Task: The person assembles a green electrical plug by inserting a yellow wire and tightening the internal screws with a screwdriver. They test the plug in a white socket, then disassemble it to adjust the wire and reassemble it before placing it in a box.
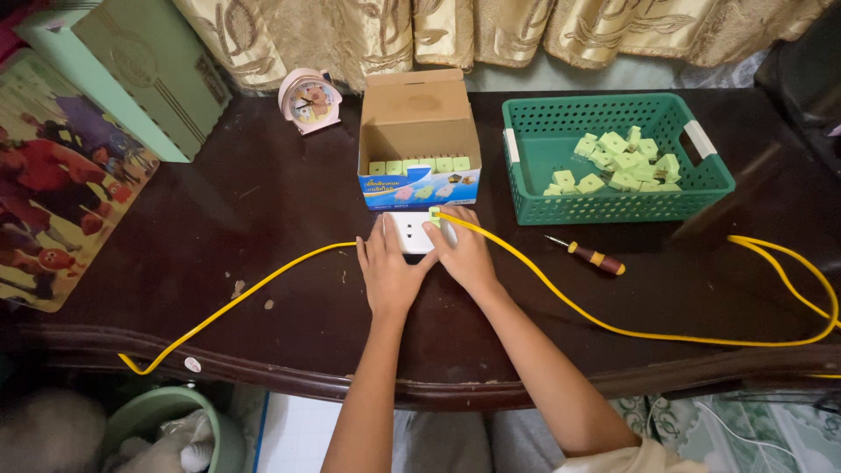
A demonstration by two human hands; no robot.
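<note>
two hands pressed on a white plate

the dark surface (263,219) was the largest thing in view, glossy wood with a moulded front edge and a few pale specks. a yellow cable (561,293) ran across it in long smooth curves, round and rubbery, its middle passing under the hands.

behind the hands sat a green basket (534,166), perforated plastic with white handle grips, holding a loose heap of small pale green blocks (624,165). beside it stood an open box (419,131) of plain brown card with a blue printed front, a row of the same blocks lined up inside. a pink round clock (309,101) stood to the left of the box.

the left hand (388,276) lay flat, fingers together and stretched forward, tips on the near left edge of the plate (413,232). the right hand (464,254) lay over the plate's right side, fingers narrow and curled on it where the cable met it. neither hand closed around anything; both pressed down.

the plate, white, smooth and squarish, lay just in front of the box, between the two hands.

judging from this, the step would go best with even pressure from both sides, so the plate did not skid on the slick wood, and with the cable kept straight where it entered.

a small screwdriver (589,255), red and yellow handled, lay untouched to the right.
</note>
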